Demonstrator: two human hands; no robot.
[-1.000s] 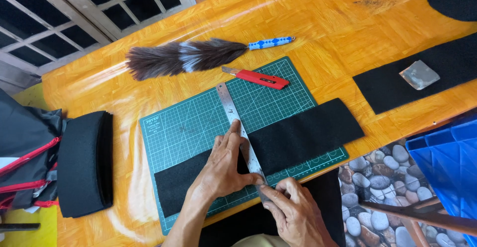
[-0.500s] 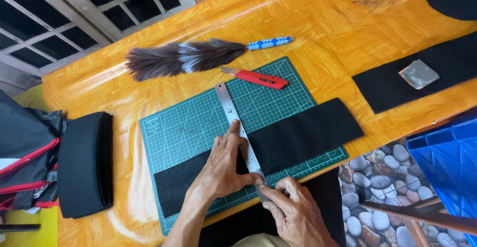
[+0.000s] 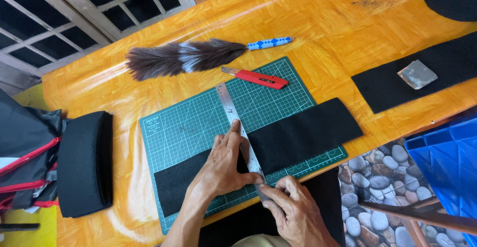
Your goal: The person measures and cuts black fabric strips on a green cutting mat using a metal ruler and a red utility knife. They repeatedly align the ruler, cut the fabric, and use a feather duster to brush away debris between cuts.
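Note:
A green cutting mat [image 3: 198, 118] lies on the orange table [image 3: 323, 33]. A long strip of black fabric [image 3: 308, 133] stretches across the mat's near side. A steel ruler [image 3: 229, 109] lies over the strip, running away from me. My left hand [image 3: 223, 165] presses flat on the ruler and the fabric, fingers spread along the ruler's edge. My right hand [image 3: 293, 210] is at the ruler's near end, fingers curled at the mat's front edge; whether it holds something small is hidden. A red utility knife [image 3: 258, 78] rests at the mat's far edge.
A feather duster [image 3: 184, 58] with a blue-and-white handle lies beyond the mat. A stack of black pieces [image 3: 84, 162] sits at the left beside a black-and-red bag [image 3: 20, 152]. More black fabric [image 3: 447, 68] with a clear block [image 3: 417, 74] lies right. A blue crate [image 3: 447, 162] stands lower right.

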